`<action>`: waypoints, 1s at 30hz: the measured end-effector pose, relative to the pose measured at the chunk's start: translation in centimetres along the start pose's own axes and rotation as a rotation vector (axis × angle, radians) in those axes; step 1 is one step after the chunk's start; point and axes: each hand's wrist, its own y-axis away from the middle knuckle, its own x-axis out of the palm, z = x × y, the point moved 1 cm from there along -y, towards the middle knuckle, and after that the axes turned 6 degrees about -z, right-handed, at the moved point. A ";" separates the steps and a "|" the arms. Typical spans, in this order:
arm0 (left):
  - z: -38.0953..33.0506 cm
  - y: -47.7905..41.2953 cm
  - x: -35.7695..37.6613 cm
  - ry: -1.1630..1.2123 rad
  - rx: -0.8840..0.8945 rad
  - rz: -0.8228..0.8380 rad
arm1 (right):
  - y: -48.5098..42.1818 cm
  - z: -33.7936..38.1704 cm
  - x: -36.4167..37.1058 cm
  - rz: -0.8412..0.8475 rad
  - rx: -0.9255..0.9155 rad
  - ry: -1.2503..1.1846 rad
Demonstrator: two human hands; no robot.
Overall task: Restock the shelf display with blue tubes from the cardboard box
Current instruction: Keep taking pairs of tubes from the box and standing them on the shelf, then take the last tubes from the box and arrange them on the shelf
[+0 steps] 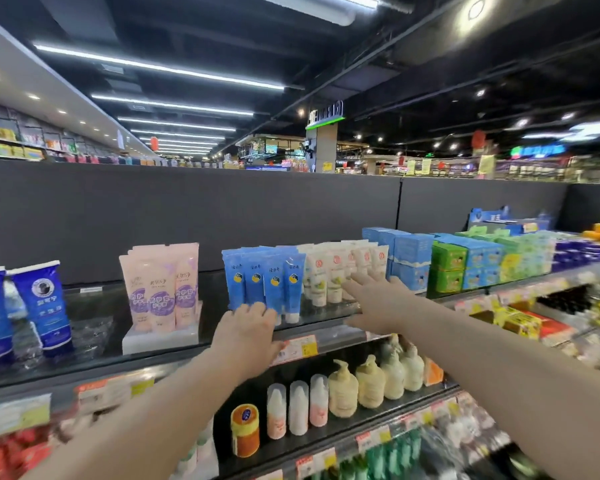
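Several light blue tubes (264, 282) stand upright in a tight group on the top glass shelf (94, 337), caps down. My left hand (248, 336) reaches to the foot of this group, its fingers spread and touching the lower ends of the front tubes. My right hand (378, 299) is stretched out flat to the right of the blue tubes, fingers straight, in front of the white tubes (329, 271). Neither hand holds anything. The cardboard box is out of view.
Pink tubes (161, 285) on a white stand sit left of the blue group, dark blue tubes (42, 306) at the far left. Blue and green cartons (447, 261) fill the shelf's right. Pump bottles (371, 382) and small bottles line the shelf below.
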 end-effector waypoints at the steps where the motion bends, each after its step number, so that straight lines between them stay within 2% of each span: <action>1: -0.6 0.5 -0.1 0.003 0.012 0.010 | 1.0 -0.3 0.1 0.008 0.013 0.003; 6: -4.5 2.5 -1.4 0.002 0.066 0.032 | 6.8 -2.1 0.9 0.039 0.090 -0.021; 11: -11.9 4.5 -2.7 0.040 0.149 0.043 | 15.5 -6.3 0.8 0.068 0.185 -0.030; 21: -36.4 12.7 -4.6 0.238 0.398 0.198 | 42.9 -18.4 1.9 0.210 0.555 0.004; 24: -43.8 15.5 -5.2 0.258 0.536 0.240 | 50.8 -21.6 2.0 0.269 0.701 -0.006; 30: -55.6 18.6 -7.9 0.259 0.770 0.200 | 62.2 -25.8 1.9 0.282 0.952 -0.046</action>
